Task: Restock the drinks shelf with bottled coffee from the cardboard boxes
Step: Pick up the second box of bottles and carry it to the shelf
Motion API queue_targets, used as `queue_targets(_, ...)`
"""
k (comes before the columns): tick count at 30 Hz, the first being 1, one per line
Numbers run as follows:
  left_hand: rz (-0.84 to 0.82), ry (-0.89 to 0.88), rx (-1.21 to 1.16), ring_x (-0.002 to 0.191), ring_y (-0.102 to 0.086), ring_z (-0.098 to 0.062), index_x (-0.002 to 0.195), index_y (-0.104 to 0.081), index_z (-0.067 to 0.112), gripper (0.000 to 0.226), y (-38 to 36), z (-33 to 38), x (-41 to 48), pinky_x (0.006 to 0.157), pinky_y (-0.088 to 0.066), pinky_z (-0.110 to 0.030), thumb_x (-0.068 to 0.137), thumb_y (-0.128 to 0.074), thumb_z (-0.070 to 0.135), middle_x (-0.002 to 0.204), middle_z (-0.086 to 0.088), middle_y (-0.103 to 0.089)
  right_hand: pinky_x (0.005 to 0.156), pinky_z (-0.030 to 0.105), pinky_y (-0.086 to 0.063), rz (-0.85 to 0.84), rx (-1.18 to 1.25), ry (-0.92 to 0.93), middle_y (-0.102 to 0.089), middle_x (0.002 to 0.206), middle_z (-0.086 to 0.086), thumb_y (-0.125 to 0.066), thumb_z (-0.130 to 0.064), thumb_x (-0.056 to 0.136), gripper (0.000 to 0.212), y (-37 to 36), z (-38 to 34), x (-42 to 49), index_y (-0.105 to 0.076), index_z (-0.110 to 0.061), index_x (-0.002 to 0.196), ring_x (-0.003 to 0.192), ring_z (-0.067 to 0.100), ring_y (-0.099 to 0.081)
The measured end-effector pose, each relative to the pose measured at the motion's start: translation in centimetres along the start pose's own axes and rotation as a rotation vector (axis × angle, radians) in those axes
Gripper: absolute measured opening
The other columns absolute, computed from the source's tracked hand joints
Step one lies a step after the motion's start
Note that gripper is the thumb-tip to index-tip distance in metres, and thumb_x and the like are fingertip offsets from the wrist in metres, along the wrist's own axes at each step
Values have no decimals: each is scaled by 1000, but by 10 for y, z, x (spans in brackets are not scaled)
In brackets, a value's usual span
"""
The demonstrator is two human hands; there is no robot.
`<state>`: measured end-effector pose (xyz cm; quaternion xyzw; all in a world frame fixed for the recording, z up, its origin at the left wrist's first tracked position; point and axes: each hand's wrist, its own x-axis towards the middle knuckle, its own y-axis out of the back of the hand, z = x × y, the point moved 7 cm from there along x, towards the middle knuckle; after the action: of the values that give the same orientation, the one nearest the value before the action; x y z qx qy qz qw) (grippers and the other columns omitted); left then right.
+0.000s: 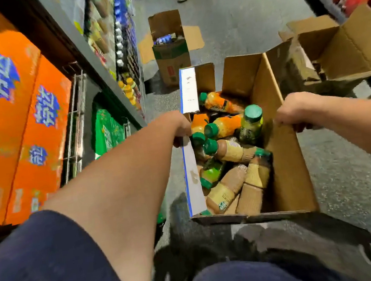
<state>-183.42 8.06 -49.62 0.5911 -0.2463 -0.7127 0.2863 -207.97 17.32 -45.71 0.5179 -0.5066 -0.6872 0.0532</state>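
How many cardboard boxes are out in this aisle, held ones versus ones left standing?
Box of bottles gripped by left hand and right hand: 1
Left standing: 2, the far box and the side box
Total: 3

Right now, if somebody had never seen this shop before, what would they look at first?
First, the big cardboard box in the middle, gripped at its sides by the left hand and right hand, with green-capped bottles jumbled inside. Next, the bright orange cases stacked on the left.
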Motion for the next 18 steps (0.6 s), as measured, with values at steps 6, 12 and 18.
queue_targets(6,61,13,14,74,-58,-26,108,-66,1,29,71,50,72,70,-51,-35,91,-63,25,97,-14,-65,46,22,-46,40,-106,111,-61,67,13,-54,-23,95,30,103,-45,103,-63,6,94,55,23,-60)
queue_targets(12,37,76,-63,69,-57,-23,107,-61,-1,29,160,82,163,65,-46,-31,93,-61,24,90,-12,-58,35,18,-38,32,-138,152,-59,66,14,-57,-22,93,24,190,-102,198,-61,2,93,50,22,-55)
queue_targets(18,114,93,-39,78,-59,-26,102,-66,5,28,260,119,249,66,-46,-32,84,-70,27,89,-11,-58,43,23,-38,29,-89,147,-61,72,14,-55,-25,94,26,272,-145,279,-62,0,92,55,21,-57)
